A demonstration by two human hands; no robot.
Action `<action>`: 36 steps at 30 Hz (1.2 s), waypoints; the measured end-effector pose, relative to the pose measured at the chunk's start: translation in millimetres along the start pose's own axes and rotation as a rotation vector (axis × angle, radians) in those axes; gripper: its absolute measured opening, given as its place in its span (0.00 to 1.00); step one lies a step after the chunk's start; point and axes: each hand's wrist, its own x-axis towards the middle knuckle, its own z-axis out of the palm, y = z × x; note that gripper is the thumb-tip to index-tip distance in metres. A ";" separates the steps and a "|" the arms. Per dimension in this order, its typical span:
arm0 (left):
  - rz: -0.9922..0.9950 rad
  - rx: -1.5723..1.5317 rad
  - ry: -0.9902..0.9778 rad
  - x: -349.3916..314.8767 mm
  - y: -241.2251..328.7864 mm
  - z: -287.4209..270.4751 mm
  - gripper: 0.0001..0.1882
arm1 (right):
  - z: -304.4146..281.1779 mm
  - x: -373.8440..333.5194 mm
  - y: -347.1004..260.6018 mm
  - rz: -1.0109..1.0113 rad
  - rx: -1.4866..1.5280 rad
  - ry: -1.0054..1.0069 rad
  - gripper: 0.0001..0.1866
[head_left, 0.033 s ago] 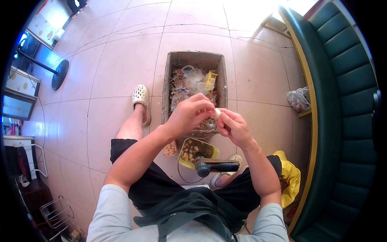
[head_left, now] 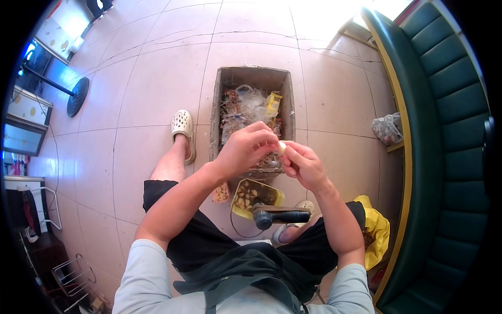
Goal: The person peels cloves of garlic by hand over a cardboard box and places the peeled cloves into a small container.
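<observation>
Above the near end of a bin, my right hand (head_left: 306, 165) pinches a garlic clove (head_left: 282, 148), small and cream-white, between thumb and fingers. My left hand (head_left: 248, 146) comes in from the other side, its bent fingers drawn together at the clove; its fingertips are partly hidden. The worn rectangular bin (head_left: 215, 112) holds plastic wrappers, shreds and a yellow packet (head_left: 273, 103). Below my hands, a yellow tub (head_left: 280, 200) contains pale pieces in brownish liquid. Beside it is a small container of pale cloves (head_left: 221, 193).
A dark tool-like object with a rounded end (head_left: 263, 220) lies across the tub's near edge. A yellow bag (head_left: 377, 235) stands by my right leg. The green padded bench (head_left: 444, 141) runs along the right, near a clear plastic bag (head_left: 387, 129). A black round stand base (head_left: 78, 97) is at left.
</observation>
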 end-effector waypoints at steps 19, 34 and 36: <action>0.014 0.150 -0.250 -2.6 -2.1 -4.4 0.07 | -10.9 7.4 1.7 -0.014 0.107 0.082 0.19; -0.026 0.101 -0.095 -3.7 7.2 -1.6 0.12 | -0.8 2.2 -1.9 0.000 0.034 -0.004 0.26; -0.019 0.117 -0.098 -4.3 10.9 -1.3 0.15 | -1.2 1.6 0.1 -0.006 0.060 -0.025 0.26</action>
